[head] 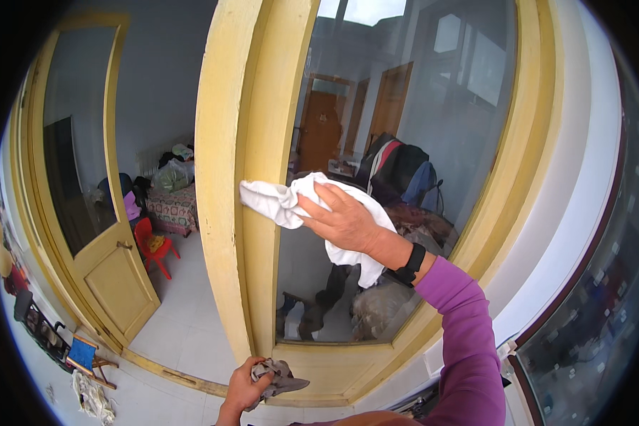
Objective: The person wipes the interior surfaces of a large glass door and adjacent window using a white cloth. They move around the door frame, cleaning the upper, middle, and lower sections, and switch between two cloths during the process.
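Note:
My right hand (343, 218) grips a white cloth (311, 186) and presses it towards the glass pane (436, 101) of a yellow-painted wooden door frame. One end of the cloth lies across the frame's upright (263, 133) on the left; the other end hangs below my wrist. A black band (412, 263) circles that wrist, above a purple sleeve. Lower down, near the foot of the upright, my left hand (245, 384) holds a crumpled grey-brown cloth (279, 377). The glass mirrors parts of the surroundings.
An open yellow door (120, 277) with a glass upper panel stands at the left. Beyond the doorway are a small red chair (152, 242) and a bed with a patterned cover (173, 207). A blue folding stool (82, 352) and a pale crumpled bag (93, 399) rest on the floor.

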Available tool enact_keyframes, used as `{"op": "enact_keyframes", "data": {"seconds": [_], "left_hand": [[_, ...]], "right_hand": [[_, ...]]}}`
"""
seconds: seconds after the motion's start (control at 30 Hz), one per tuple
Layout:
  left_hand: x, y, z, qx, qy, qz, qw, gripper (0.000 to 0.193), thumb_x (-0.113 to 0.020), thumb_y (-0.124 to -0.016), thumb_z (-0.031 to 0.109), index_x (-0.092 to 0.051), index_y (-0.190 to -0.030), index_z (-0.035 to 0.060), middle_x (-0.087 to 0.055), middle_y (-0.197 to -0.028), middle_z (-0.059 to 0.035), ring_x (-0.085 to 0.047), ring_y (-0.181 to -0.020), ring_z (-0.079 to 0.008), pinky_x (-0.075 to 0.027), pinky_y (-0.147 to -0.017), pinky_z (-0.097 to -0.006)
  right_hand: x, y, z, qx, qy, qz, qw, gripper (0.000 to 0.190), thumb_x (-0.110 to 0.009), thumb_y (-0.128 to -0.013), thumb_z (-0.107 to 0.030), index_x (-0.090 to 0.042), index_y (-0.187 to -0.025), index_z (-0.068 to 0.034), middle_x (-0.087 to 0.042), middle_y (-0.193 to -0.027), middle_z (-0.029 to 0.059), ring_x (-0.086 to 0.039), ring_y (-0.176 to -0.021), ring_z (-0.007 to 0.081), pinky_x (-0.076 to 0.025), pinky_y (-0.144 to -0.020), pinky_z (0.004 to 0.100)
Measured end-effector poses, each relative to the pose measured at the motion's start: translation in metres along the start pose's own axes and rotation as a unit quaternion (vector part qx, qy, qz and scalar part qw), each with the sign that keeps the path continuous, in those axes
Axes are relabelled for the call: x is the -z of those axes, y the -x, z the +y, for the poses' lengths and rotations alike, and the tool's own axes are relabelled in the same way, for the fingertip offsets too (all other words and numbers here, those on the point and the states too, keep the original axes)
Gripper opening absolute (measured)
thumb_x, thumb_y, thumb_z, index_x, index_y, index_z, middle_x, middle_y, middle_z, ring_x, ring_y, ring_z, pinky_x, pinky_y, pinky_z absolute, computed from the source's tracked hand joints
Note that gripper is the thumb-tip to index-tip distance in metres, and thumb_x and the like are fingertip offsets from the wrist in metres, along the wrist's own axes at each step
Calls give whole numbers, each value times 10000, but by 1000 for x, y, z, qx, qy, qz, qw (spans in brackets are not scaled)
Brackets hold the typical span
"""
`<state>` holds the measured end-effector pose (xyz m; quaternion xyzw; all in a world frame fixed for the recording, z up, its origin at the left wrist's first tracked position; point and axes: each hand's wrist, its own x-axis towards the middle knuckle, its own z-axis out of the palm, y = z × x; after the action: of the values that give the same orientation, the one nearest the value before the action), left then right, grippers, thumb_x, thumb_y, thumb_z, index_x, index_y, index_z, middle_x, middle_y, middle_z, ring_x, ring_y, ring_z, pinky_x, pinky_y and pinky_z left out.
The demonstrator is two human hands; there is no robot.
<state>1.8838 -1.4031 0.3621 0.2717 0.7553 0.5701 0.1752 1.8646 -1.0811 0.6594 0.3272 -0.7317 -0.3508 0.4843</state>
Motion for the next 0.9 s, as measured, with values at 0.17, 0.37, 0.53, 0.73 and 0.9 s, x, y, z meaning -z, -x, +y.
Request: {"op": "enact_keyframes", "data": {"seconds": [0.17, 0.37, 0.53, 0.73, 0.9], "left_hand": [[-6, -9, 25, -9, 63, 1, 998, 410, -741, -862, 160, -623, -1201, -37, -737, -994, -152, -686, -893, -180, -547, -826, -336], [3, -10, 60, -63, 70, -25, 995, 420, -613, -848, 170, -615, -1227, -8, -720, -1023, -201, -678, -1007, -298, -517, -933, -391], [-4, -17, 58, -64, 80, -32, 994, 424, -679, -873, 223, -612, -1226, -1, -721, -1028, -180, -668, -988, -255, -522, -918, -392], [-10, -31, 49, -50, 162, -49, 984, 413, -721, -873, 168, -594, -1234, 12, -719, -1017, -153, -663, -936, -188, -552, -824, -339], [-9, -34, 67, -38, 119, -12, 992, 368, -652, -884, 104, -575, -1229, 2, -707, -1014, -143, -669, -944, -202, -560, -842, -341]], "right_hand": [[17, -44, 92, -87, 89, 84, 989, 203, -700, -788, -91, -703, -987, -48, -588, -1353, 89, -531, -1229, 379, -489, -1043, 486], [24, -135, 180, -134, 147, 160, 967, 228, -701, -805, -37, -692, -1032, -63, -590, -1325, 91, -522, -1256, 369, -436, -1104, 460], [43, -190, 259, -230, 222, 222, 921, 259, -659, -901, -150, -701, -1154, -113, -589, -1367, 81, -529, -1241, 346, -442, -1059, 434], [33, -179, 301, -186, 258, 212, 924, 260, -647, -924, -222, -704, -1158, -123, -582, -1377, 92, -522, -1275, 385, -413, -1110, 457], [115, -84, 363, -246, 345, 201, 883, 278, -611, -971, -232, -701, -1208, -120, -571, -1385, 125, -515, -1296, 379, -411, -1115, 453]]}}
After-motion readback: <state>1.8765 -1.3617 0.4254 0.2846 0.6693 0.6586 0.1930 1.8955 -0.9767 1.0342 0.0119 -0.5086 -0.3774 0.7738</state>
